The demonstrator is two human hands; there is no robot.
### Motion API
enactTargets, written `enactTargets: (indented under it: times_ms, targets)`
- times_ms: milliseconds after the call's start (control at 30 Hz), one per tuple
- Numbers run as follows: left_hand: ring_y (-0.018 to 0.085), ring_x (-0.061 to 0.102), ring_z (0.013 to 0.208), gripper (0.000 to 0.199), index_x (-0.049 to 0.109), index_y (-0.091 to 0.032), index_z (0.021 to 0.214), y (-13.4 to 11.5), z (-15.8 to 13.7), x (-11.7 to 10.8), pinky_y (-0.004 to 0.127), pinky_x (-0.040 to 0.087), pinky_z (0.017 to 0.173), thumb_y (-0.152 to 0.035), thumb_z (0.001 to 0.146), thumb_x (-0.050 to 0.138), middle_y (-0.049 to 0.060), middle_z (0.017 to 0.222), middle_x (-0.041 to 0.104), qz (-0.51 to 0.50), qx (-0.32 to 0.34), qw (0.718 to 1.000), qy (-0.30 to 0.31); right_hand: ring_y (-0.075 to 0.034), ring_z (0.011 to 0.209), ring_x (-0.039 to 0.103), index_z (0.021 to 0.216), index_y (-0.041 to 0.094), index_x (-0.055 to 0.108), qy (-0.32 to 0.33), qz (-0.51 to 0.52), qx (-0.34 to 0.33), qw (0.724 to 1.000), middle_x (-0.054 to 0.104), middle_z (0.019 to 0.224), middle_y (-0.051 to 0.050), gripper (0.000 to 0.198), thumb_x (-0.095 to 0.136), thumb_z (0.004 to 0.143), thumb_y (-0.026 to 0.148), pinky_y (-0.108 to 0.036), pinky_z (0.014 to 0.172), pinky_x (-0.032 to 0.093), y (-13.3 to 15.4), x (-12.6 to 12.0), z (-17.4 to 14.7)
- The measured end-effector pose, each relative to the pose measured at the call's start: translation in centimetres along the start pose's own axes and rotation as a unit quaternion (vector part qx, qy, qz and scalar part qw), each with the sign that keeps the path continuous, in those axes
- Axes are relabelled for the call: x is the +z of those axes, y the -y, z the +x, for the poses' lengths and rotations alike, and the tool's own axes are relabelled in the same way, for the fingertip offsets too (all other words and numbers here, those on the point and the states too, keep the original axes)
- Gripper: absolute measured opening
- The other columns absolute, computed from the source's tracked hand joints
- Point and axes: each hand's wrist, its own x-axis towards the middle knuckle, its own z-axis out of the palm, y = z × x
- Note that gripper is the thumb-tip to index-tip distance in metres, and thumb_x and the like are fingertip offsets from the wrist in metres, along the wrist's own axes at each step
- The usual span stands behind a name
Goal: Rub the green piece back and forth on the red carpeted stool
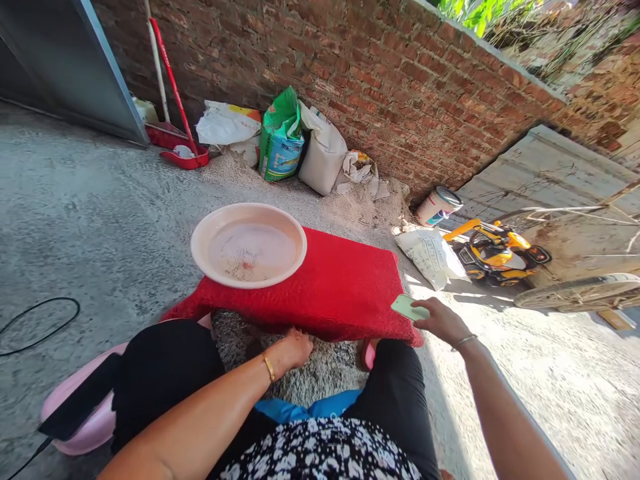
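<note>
Head view: we locate the pale green, flat, round-cornered piece (407,307) at the right end of the red, fuzzy cloth (345,280). We grip the piece by its near end with the right hand (443,320), fingers pinched on it; we cannot tell whether it touches the cloth. We position the left hand (294,348) at the cloth's front edge, fingers curled together; we cannot tell whether they pinch the fabric. We find the cloth draped over a low, oblong support. On its left end we note a round, cream plastic basin (199,248) containing shallow liquid. Beyond it, before the red brick wall (390,87), we identify a green-and-blue printed sack (283,148) and a red plastic dustpan (190,159). Farther right, we observe a yellow-and-black toy vehicle (500,259).
</note>
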Motion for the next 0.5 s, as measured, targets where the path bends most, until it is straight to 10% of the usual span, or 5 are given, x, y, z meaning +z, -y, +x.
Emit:
enactTargets:
  times_ms: [300, 500]
  targets:
    - [0.029, 0.063, 0.099, 0.027, 0.068, -0.011, 0.098, 0.4, 0.0, 1.0, 0.049, 0.044, 0.088, -0.009, 0.083, 0.045, 0.020, 0.105, 0.066, -0.003, 0.020, 0.999, -0.042, -0.019, 0.094, 0.054, 0.111, 0.025, 0.064, 0.028, 0.105, -0.335, 0.936, 0.056, 0.106, -0.005, 0.041, 0.072, 0.071, 0.024, -0.028, 0.079, 0.042, 20.9, 2.2, 2.5]
    - [0.030, 0.062, 0.099, 0.029, 0.068, -0.010, 0.099, 0.2, 0.7, 1.0, 0.049, 0.045, 0.087, -0.009, 0.084, 0.044, 0.021, 0.105, 0.065, -0.005, 0.028, 0.999, -0.044, -0.019, 0.094, 0.054, 0.109, 0.023, 0.064, 0.066, 0.140, -0.313, 0.937, 0.054, 0.108, -0.006, 0.041, 0.074, 0.070, 0.023, -0.029, 0.082, 0.042, 19.6, 4.1, 2.7]
